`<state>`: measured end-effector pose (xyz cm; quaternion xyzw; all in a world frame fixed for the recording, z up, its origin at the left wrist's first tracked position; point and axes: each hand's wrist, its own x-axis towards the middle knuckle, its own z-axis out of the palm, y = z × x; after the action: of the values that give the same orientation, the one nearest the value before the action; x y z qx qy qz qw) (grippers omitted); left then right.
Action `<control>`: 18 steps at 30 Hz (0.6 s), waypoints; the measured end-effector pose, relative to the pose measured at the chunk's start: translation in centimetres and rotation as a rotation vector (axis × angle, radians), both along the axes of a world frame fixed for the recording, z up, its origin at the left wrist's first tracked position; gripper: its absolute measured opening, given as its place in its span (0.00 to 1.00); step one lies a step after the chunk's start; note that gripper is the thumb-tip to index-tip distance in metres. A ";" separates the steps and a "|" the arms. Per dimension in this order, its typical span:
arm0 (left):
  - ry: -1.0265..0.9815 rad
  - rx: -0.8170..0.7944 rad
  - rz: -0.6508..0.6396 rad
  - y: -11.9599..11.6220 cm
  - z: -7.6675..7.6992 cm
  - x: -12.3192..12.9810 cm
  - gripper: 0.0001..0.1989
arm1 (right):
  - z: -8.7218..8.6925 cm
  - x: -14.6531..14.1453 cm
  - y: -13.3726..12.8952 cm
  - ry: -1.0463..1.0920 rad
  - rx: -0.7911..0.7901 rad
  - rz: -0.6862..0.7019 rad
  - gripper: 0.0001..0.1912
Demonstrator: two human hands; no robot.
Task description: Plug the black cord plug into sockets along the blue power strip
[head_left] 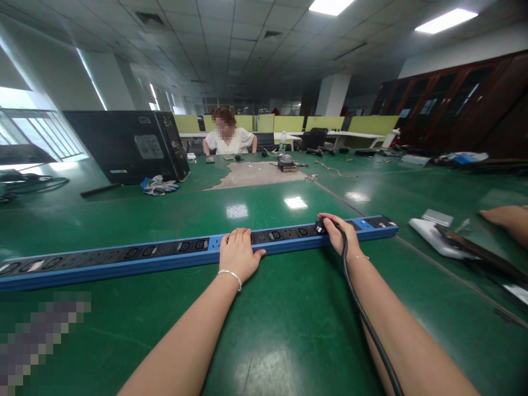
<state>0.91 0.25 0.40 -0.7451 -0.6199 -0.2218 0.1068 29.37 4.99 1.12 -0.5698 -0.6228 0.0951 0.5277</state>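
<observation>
A long blue power strip (160,266) with black socket panels lies across the green table. My left hand (239,254) is closed over its middle, fingers across the sockets and thumb along the near side. In my right hand (335,234) is a black plug (320,225), pinched at the right part of the strip, over the sockets. The plug's pins are not visible, so I cannot tell how far it sits in a socket. From the plug, a black cable (353,291) runs down over my right forearm to the bottom edge.
A black computer case (136,146) and gloves (159,186) are at the back left. Across the table (280,330) sits a person (231,140), near a bottle (282,142). At right are a white device (429,235) and another person's hand (505,217).
</observation>
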 end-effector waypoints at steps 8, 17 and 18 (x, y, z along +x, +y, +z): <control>-0.011 -0.010 0.003 0.0 0.0 0.1 0.29 | 0.2 -1.2 -0.5 -0.214 -0.079 0.011 0.19; -0.012 -0.020 0.010 -0.3 0.4 0.1 0.29 | -0.5 -1.3 -1.5 -0.427 0.005 -0.020 0.19; -0.011 -0.022 0.009 -0.3 0.5 0.1 0.29 | -0.8 -1.3 -1.4 -0.414 0.034 -0.024 0.18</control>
<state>1.00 -0.03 0.86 -0.7423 -0.6260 -0.2190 0.0961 28.05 3.59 0.37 -0.5756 -0.7126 -0.0411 0.3990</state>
